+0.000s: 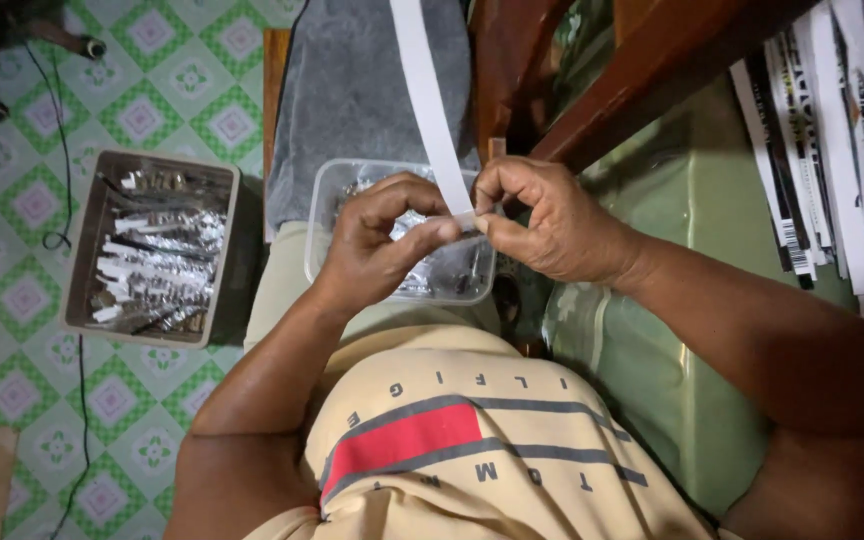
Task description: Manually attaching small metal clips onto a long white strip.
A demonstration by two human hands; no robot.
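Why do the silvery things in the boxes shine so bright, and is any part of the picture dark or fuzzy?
Head view: light glints off the foil pieces in the clear tub and the grey box; the white strip pinched between left hand and right hand looks bright; the forearms and lower right corner sit in shadow; edges look slightly soft, the hands fairly sharp.

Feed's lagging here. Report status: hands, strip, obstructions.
Both hands pinch the white paper strip end: left hand, right hand. Clear plastic tub directly beneath. Nothing blocking.
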